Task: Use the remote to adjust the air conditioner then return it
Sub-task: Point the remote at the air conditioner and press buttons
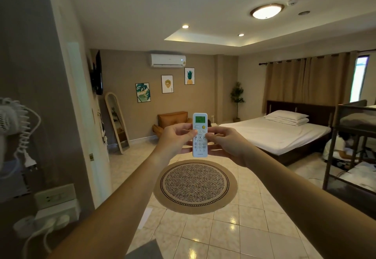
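A white remote (200,146) with a lit green screen and a yellow button stands upright at arm's length in the middle of the view. My left hand (175,139) grips its left side, thumb on the keypad. My right hand (225,142) holds its right side, thumb resting on the buttons. The white air conditioner (168,60) hangs high on the far beige wall, above and slightly left of the remote's top end.
A round woven rug (195,186) lies on the tiled floor. A bed (280,136) stands at right, a bunk frame (350,146) with a person crouched behind it at far right. A tan armchair (173,119), a leaning mirror (117,122) and a wall fan (10,116) sit left.
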Demonstrator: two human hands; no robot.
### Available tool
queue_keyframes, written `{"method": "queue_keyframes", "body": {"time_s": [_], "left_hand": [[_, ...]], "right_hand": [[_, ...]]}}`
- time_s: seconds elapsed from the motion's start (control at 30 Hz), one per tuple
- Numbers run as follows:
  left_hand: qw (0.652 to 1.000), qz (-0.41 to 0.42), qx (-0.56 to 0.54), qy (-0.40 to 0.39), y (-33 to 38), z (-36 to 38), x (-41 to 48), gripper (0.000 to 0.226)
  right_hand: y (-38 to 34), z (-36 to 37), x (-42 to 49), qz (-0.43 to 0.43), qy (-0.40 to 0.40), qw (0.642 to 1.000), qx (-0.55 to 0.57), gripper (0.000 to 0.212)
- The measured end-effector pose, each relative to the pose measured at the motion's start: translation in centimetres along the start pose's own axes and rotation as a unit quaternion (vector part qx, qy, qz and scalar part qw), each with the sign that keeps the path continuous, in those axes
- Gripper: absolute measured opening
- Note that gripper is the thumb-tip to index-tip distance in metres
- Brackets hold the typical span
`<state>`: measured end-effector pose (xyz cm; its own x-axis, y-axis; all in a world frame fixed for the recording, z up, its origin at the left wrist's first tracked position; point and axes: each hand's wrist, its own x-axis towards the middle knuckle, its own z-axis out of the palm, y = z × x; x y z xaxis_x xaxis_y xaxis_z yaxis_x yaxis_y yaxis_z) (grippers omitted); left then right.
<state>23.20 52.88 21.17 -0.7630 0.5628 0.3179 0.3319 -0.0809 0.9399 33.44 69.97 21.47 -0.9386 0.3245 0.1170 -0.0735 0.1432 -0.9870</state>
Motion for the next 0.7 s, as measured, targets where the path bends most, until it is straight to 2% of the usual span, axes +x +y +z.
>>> {"method": "queue_keyframes", "body": {"time_s": [0.33,0.7], "left_hand": [[1.0,-0.003,-0.013,0.018,0.2,0.4,-3.5,0.018],[0.998,-0.011,-0.014,0.064,-0.8,-3.1,-7.3,0.02]], "right_hand": [[1.0,0.7,-1.8,-0.032,-0.018,0.999,0.004,0.029],[1.9,5.1,-3.2,-0.07,-0.061,0.996,-0.006,0.027]]}}
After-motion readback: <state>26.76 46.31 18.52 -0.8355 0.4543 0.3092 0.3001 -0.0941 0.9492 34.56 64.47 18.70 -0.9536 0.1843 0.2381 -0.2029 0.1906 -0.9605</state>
